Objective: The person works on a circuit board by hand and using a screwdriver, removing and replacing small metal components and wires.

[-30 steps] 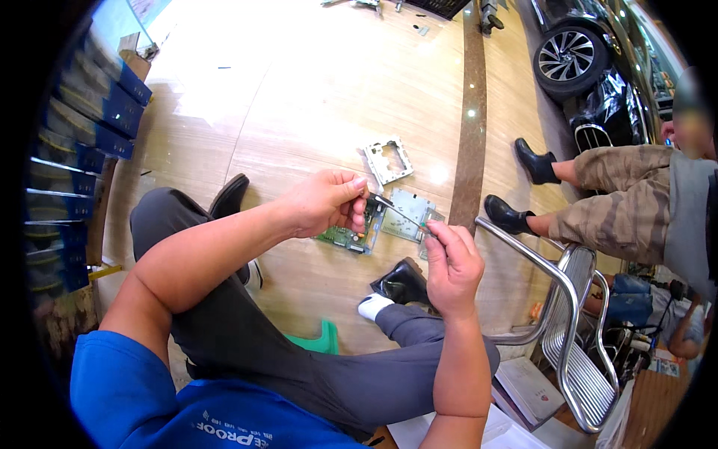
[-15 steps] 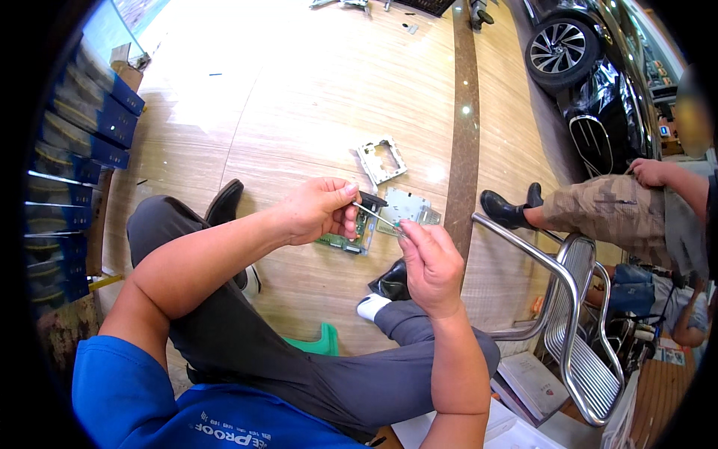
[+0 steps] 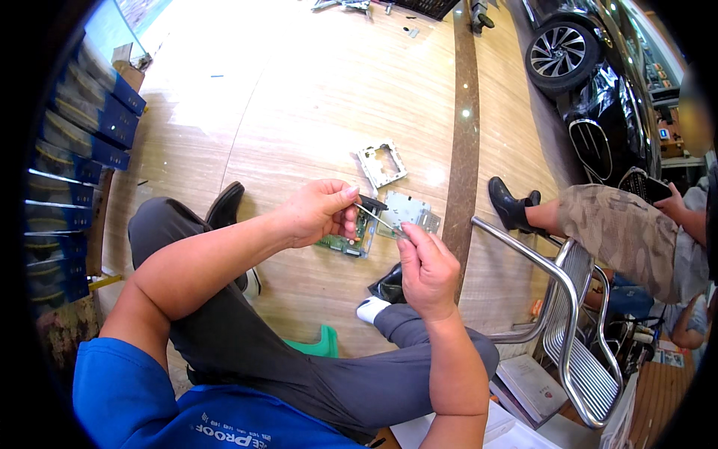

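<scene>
A thin silvery rod (image 3: 374, 216) stretches between my hands above the floor. My left hand (image 3: 323, 212) is closed, pinching the rod's upper left end between thumb and fingers. The fingertips of my right hand (image 3: 429, 271) are closed round its lower right end; whatever else they pinch there is too small to make out. Beside my left fingers juts a dark, narrow piece (image 3: 374, 202); I cannot tell if that hand holds it. Below lie a green circuit board (image 3: 348, 247), partly covered by my left hand, and a pale grey metal plate (image 3: 408, 206).
A white square frame (image 3: 382, 164) lies beyond the plate. At right stand a metal chair (image 3: 576, 329) and a seated person in camouflage shorts (image 3: 609, 232). Behind them is a black car (image 3: 598, 112). Blue boxes (image 3: 112, 120) are stacked at left; a green stool (image 3: 321, 343) is beneath me.
My right hand has shifted very slightly; my left hand is almost still. The person at right has moved their legs, and a dark phone-like object now shows at their hand.
</scene>
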Demonstrator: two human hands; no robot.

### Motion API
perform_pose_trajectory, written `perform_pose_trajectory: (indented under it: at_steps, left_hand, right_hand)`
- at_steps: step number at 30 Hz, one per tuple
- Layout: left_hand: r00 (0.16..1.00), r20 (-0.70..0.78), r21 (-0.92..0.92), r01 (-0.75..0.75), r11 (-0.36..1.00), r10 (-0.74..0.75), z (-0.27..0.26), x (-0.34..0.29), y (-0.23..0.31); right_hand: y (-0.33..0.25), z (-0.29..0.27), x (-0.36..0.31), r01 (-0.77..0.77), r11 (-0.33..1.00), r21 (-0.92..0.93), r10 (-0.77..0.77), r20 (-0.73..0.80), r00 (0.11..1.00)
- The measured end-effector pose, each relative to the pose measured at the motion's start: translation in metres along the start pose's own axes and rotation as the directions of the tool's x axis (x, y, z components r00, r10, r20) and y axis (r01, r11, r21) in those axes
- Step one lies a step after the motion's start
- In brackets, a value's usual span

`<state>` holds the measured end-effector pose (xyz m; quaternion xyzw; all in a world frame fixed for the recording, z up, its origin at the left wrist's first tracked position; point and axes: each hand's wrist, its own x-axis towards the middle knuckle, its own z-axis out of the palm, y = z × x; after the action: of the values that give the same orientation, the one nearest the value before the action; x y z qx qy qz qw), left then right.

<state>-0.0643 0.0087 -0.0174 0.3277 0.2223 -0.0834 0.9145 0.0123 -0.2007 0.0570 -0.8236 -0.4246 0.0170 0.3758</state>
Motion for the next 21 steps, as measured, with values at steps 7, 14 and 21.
perform_pose_trajectory:
  at_steps: [7, 14, 21]
  left_hand:
    - [0.996, -0.034, 0.105, -0.073, 0.992, 0.077, 0.000, 0.001, -0.002]
    - [0.997, -0.039, 0.023, -0.069, 0.997, 0.070, -0.002, 0.002, -0.008]
    - [0.999, -0.011, -0.087, -0.053, 0.995, 0.052, -0.001, 0.001, -0.006]
  right_hand:
    - [-0.001, 0.007, -0.001, -0.047, 0.994, 0.096, 0.052, -0.052, 0.997]
    - [-0.001, 0.010, -0.004, -0.078, 0.988, 0.135, 0.083, -0.032, 0.996]
    - [-0.006, 0.015, -0.005, -0.194, 0.938, 0.286, 0.188, 0.047, 0.981]
